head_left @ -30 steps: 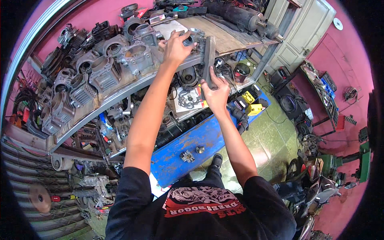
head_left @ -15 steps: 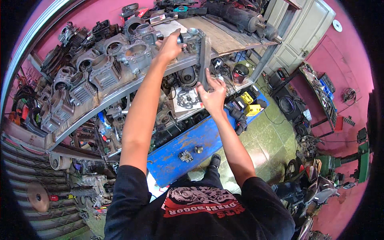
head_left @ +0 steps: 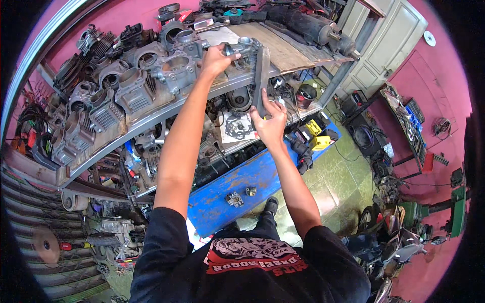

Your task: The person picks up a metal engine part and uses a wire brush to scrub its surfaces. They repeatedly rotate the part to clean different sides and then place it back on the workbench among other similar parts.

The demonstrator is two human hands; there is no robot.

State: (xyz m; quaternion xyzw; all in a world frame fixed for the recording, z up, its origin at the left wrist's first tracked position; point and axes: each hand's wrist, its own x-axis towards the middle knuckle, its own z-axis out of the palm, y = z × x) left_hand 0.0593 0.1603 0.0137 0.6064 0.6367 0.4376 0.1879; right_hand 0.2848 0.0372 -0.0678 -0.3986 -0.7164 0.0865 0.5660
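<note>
At the shelf's front, my left hand [head_left: 216, 60] is closed around a small metal part with a round dark opening [head_left: 228, 49]; the fingers partly cover it. Just right of it sits another metal part with a round mouth [head_left: 244, 41]. Lower and to the right, my right hand [head_left: 271, 121] has thumb and index finger on either side of a long flat grey bar [head_left: 262, 70], with its other fingers apart. The bar stands at the shelf's front edge, its lower end partly hidden by the hand. Metal engine cylinders [head_left: 135, 93] line the shelf left of my left hand.
The wooden shelf [head_left: 284, 48] has a metal edge and carries a dark muffler [head_left: 303, 25]. Below it stands a blue bench [head_left: 217, 207] with two small metal parts [head_left: 234, 199] and yellow boxes [head_left: 320, 143]. A tool rack [head_left: 406, 123] stands at right.
My left hand's raised index finger has come down and curled at the round-mouthed part. The right hand stays on the grey bar. The view has shifted slightly.
</note>
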